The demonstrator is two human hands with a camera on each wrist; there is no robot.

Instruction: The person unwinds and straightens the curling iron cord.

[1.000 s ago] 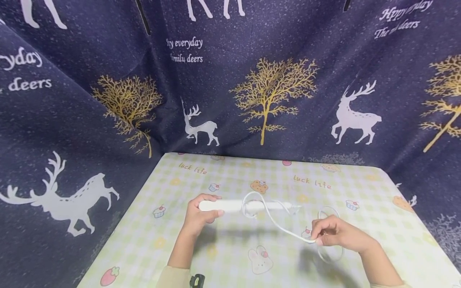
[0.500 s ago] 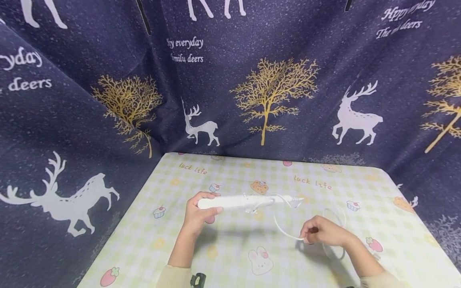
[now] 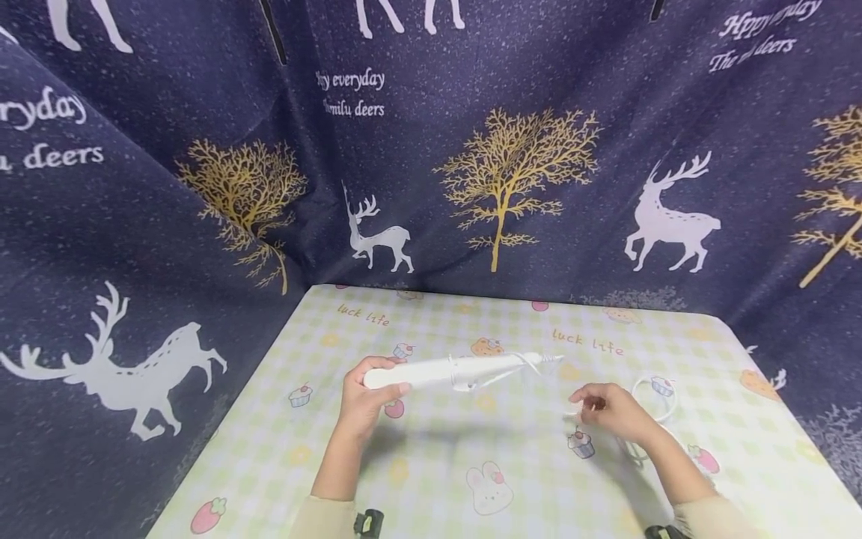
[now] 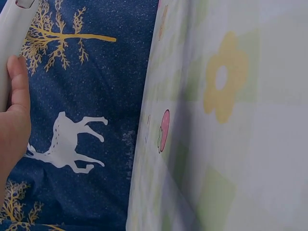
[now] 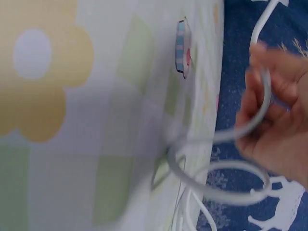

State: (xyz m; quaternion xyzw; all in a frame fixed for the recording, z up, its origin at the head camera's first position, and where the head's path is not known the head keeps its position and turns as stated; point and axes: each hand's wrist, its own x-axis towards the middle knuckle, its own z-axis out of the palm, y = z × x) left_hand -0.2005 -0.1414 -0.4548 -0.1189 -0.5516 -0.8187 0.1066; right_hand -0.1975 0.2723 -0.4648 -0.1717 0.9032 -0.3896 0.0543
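Observation:
My left hand (image 3: 367, 397) grips the plain end of a long white corded appliance (image 3: 431, 370) that looks like a hair straightener, its kind not fully clear. It is held above the table, its corded end tilted up to the right. In the left wrist view only part of the white body (image 4: 9, 43) shows beside the fingers. A thin white cord wraps across the appliance. My right hand (image 3: 613, 410) pinches the white cord (image 5: 262, 103) to the right of the appliance. Loops of cord hang below that hand, blurred in the right wrist view.
A table with a green-and-white checked cloth (image 3: 269, 464) lies below both hands. Dark blue fabric (image 3: 404, 150) printed with deer and trees hangs behind it and along the left. Slack cord (image 3: 667, 400) loops over the table's right side.
My right hand has moved left, then up, with the cord. The big loose loop over the appliance has drawn close around it. The appliance's corded end has risen; my left hand keeps its grip.

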